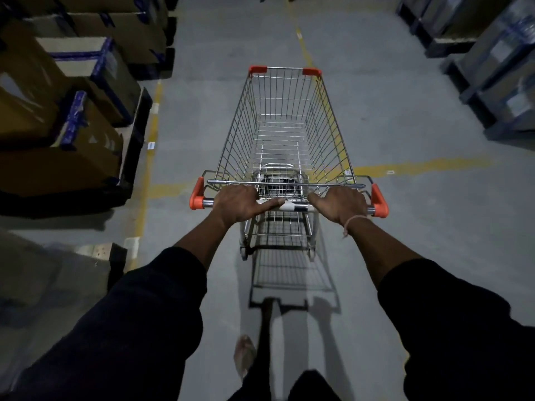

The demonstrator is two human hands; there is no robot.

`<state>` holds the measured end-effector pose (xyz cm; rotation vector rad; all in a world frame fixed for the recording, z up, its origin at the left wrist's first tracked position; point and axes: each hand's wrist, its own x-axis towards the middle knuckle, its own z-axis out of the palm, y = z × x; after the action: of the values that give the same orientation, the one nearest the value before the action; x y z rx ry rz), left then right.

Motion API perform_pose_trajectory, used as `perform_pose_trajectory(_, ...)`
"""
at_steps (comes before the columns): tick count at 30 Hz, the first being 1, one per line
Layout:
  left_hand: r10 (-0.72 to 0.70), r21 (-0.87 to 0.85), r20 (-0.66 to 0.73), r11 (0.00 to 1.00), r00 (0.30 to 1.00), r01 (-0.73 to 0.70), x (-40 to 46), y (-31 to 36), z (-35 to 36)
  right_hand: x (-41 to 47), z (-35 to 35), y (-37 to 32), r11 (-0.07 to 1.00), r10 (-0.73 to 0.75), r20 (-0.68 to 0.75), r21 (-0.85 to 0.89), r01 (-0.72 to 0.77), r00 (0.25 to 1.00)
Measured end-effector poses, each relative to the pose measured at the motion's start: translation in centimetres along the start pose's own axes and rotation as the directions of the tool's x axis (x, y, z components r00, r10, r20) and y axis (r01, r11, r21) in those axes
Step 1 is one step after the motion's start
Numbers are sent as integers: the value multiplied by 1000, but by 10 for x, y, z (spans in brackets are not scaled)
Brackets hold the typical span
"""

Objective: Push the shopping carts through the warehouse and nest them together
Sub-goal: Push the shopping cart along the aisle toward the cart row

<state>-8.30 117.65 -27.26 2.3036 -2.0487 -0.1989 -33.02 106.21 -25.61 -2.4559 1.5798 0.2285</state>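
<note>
Two hands: both on the handle bar (289, 206) of one wire shopping cart (285, 131), which stands mid-aisle on the concrete floor (405, 221); its basket is empty and no second cart is in view, so nesting is judged to lie ahead.
Left of the cart: stacked cardboard boxes (58, 111) with blue tape sit on a dark pallet, behind a yellow floor line (146, 175); the cart runs clear of that line, likely to avoid clipping the pallet.
Left hand (240, 204): fingers curled over the bar near the cart's left orange end cap (197, 195), thumb laid straight along the bar toward the middle, probably for steering.
Cart centre: the basket narrows toward its far end, where two orange corner guards (257, 69) sit; the taper is what lets carts slide into one another.
Right hand (341, 205): wrapped round the bar close to the cart's right end cap, a thin cord at the wrist; the wide spacing of the hands gives leverage for turning.
Right of the cart: wrapped pallet loads (492, 68), well apart.
Behind the cart: one foot (244, 354) blurred, seemingly mid-step.
</note>
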Motion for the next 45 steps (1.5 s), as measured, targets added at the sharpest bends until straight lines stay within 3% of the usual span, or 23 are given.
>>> perform_pose_trajectory(9,53,34,-4,998,999,-53,132,-34,-23,132,-31,2,1000,11,-75,-21,-13,997)
perform_pose_trajectory(28,-80,19,28,997,996,79,437,-96,-49,445,-125,22,997,-55,-51,49,58,997)
perform_pose_trajectory(45,-39,39,25,999,999,38,752,-211,-77,758,-198,7,999,-5,-65,32,8,998)
